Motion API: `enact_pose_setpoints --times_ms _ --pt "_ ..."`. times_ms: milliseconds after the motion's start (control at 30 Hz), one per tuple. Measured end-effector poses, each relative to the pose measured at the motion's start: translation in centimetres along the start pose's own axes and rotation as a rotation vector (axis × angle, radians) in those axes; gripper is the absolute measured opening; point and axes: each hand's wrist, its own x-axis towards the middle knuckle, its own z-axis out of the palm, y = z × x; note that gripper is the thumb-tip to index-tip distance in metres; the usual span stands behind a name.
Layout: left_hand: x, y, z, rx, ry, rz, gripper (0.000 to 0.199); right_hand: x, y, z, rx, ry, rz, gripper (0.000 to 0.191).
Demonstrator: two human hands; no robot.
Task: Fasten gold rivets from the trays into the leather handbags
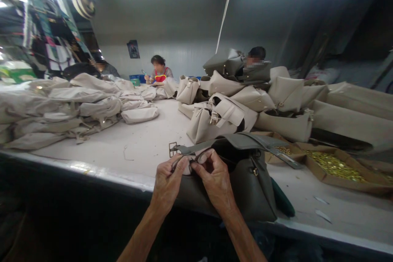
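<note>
A dark grey-green handbag (245, 184) lies at the front edge of the table, its mouth open and its flap folded to the back right. My left hand (170, 176) pinches the bag's edge at its left end. Beside it, my right hand (213, 174) pinches the same edge between thumb and fingers. Both thumbs are close together, and any small part between them is hidden. A strap with a metal buckle (173, 149) sticks out just beyond my left hand. A metal ring fitting (255, 171) hangs on the bag's right side.
Cardboard trays hold gold-coloured metal fittings (336, 166) on the right. Beige handbags (219, 116) are heaped behind my work, and pale bag pieces (61, 110) are piled at left. Three people sit beyond the table (144, 139), one in a red apron (160, 77).
</note>
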Motion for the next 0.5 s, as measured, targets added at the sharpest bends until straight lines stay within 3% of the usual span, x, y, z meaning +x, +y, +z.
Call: enact_pose_setpoints --times_ms 133,300,500 --pt "0.2 -0.6 0.1 -0.070 0.021 -0.052 0.040 0.2 0.1 0.2 0.006 0.021 0.034 0.022" --pt "0.6 -1.1 0.0 -0.021 0.033 0.013 0.034 0.8 0.0 0.5 -0.019 0.048 0.072 0.021" --pt "0.9 -0.9 -0.1 0.082 0.014 0.051 0.031 2.3 0.2 0.2 0.064 -0.044 0.095 0.018"
